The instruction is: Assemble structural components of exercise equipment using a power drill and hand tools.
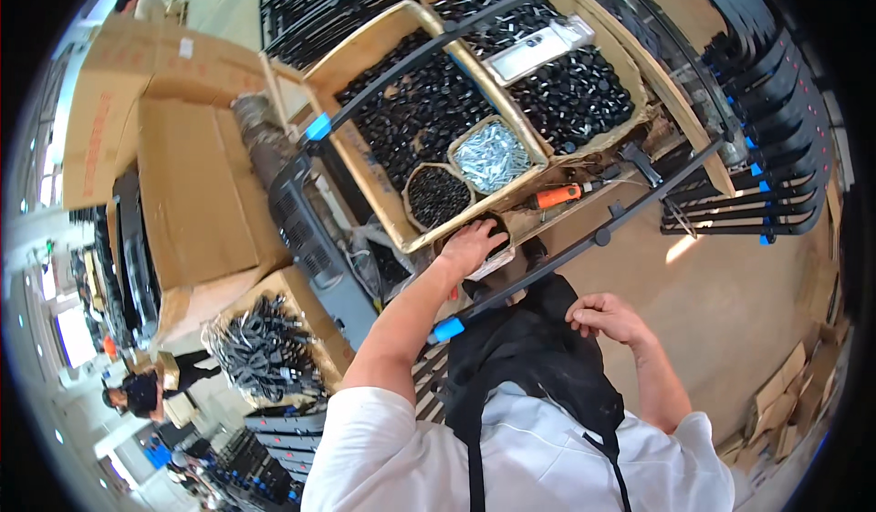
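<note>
Over tan floor (703, 293), parts trays (372, 48), carton (196, 193)

Left hand (471, 245) partly hides container (498, 262); contents unclear. Right hand (610, 318): palm hidden. Top edge crops black frames (310, 10).

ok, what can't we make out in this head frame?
Head view:
Left hand: what lies under its palm, hidden by the hand itself.
Right hand: whether it holds anything, hidden by curled fingers.
Black frames, top: far ends cut off by picture edge.
Distant person, lower left: hand details too small.
</note>
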The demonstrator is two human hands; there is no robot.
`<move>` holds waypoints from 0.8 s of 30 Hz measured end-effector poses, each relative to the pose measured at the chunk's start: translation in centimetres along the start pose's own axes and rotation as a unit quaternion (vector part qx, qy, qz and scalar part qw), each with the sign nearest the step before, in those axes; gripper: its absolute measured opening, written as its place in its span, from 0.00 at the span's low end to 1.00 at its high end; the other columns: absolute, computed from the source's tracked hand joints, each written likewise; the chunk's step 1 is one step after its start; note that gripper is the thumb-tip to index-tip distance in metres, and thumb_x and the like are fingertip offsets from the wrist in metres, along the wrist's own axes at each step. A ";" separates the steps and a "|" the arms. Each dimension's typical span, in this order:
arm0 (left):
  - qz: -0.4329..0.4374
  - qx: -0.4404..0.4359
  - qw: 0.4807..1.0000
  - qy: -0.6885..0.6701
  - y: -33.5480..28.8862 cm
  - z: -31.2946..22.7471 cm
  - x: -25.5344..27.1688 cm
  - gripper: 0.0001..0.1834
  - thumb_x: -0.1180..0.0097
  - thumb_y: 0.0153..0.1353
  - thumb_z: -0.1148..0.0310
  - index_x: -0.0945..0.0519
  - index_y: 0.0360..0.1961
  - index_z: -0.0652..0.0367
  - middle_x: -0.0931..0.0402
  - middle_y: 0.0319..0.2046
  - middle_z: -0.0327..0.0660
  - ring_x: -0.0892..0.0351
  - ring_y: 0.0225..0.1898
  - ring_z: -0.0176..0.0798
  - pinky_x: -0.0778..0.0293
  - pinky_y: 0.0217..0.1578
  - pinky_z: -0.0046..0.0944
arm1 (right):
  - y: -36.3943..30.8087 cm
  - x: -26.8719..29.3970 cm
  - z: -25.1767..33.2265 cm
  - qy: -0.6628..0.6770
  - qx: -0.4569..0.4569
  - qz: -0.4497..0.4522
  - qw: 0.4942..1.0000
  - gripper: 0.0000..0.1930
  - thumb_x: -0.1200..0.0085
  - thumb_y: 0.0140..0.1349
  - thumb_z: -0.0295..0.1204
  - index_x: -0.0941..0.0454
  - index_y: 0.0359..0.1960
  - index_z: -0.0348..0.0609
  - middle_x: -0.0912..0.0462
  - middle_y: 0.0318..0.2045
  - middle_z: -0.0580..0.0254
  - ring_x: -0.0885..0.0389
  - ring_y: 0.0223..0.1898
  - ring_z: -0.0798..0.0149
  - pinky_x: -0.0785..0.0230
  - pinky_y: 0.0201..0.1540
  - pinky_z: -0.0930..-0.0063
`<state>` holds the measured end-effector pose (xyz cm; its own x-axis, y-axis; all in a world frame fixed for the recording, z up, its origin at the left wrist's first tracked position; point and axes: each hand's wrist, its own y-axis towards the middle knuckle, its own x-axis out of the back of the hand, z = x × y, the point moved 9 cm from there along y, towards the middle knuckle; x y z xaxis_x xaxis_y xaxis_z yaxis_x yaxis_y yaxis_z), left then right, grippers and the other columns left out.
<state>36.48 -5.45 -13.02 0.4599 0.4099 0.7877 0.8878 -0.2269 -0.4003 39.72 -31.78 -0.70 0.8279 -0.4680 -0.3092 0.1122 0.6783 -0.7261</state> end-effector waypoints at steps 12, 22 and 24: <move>0.043 0.077 0.986 -0.140 0.7 4.2 -2.6 0.13 0.45 0.70 0.67 0.22 0.54 0.56 0.21 0.48 0.53 0.20 0.57 0.58 0.26 0.59 0.52 | 20.4 9.9 -5.3 0.194 0.042 -0.303 0.932 0.13 0.41 0.69 0.38 0.19 0.36 0.40 0.20 0.25 0.67 0.18 0.26 0.70 0.27 0.26 0.76; 0.054 0.317 0.735 -0.597 0.2 7.0 -7.4 0.10 0.48 0.77 0.59 0.23 0.43 0.53 0.29 0.29 0.30 0.35 0.25 0.28 0.37 0.27 0.31 | 26.1 14.6 -6.2 0.319 0.004 -0.451 0.834 0.12 0.37 0.67 0.34 0.17 0.46 0.39 0.15 0.35 0.58 0.19 0.26 0.64 0.17 0.26 0.66; 0.059 0.328 0.657 -0.676 0.2 6.2 -6.8 0.10 0.47 0.78 0.58 0.22 0.44 0.52 0.28 0.30 0.30 0.34 0.27 0.28 0.37 0.28 0.31 | 24.5 14.9 -5.7 0.352 0.094 -0.527 0.768 0.16 0.35 0.63 0.33 0.19 0.48 0.36 0.16 0.32 0.63 0.17 0.29 0.64 0.19 0.24 0.69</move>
<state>33.59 -2.76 -21.35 -0.2748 0.9348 -0.2249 0.4553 -0.0795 -0.8868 51.72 -25.34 -26.61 -0.2712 -0.9587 0.0851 0.6486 -0.2474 -0.7198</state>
